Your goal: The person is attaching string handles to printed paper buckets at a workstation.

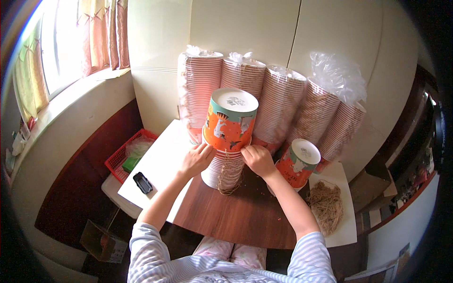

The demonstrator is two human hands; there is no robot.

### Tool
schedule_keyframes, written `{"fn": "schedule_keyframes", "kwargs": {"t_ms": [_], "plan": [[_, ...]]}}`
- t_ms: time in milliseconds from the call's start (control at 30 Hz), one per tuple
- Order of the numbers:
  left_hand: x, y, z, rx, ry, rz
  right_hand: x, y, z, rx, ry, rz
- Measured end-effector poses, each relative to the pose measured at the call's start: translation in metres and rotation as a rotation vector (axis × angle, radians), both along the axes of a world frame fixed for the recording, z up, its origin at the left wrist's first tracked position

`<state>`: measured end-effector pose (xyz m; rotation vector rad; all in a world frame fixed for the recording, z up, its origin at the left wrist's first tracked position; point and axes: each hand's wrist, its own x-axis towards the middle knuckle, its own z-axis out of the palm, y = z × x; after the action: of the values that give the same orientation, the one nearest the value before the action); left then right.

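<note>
- Head view: the left hand (197, 158) and right hand (258, 159) meet the lower rim of an upturned orange tub (229, 125), one at its eight o'clock, one at its four o'clock. Both sets of fingers are bent and drawn together there; whether they pinch the rim itself or a strand, I cannot tell.
- The tub sits mouth down, base up, atop a stack of nested tubs (219, 174) at six o'clock. Thin fibre strands (228, 177) hang down the stack's front.
- It looks like coated paperboard: probably light, fairly stiff, a little slippery on the wall and easy to dent. The rolled rim should be the firmest place to hold, from opposite sides. The strands look limp and dry, best pinched flat.
- At four o'clock, a second orange tub (295, 172); beyond it, a tan fibre bundle (326, 207) on the table (212, 217).
- From eleven round to three o'clock, plastic-wrapped stacks (285, 104).
- At eight o'clock, a black tray (142, 183); past it, a red basket (113, 166).
</note>
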<state>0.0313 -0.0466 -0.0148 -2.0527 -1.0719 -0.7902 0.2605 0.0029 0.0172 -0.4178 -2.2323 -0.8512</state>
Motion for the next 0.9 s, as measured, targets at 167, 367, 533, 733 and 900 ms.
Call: {"fn": "schedule_keyframes", "kwargs": {"t_ms": [167,367,533,733,900], "plan": [[-0.003,0.001,-0.005,-0.036,-0.059,-0.027,-0.001,0.0,-0.002,-0.009,0.008,0.002],[-0.002,0.001,-0.006,-0.057,-0.07,-0.062,0.0,0.003,-0.006,-0.064,0.025,0.001],[-0.005,0.004,-0.013,-0.085,-0.093,-0.058,0.001,0.004,-0.007,-0.09,-0.006,0.005],[-0.01,0.005,-0.016,-0.073,-0.112,-0.092,0.001,0.004,-0.004,-0.102,0.002,0.018],[-0.016,0.014,-0.003,-0.165,-0.643,-0.137,0.015,0.024,-0.009,-0.898,0.485,0.113]]}}
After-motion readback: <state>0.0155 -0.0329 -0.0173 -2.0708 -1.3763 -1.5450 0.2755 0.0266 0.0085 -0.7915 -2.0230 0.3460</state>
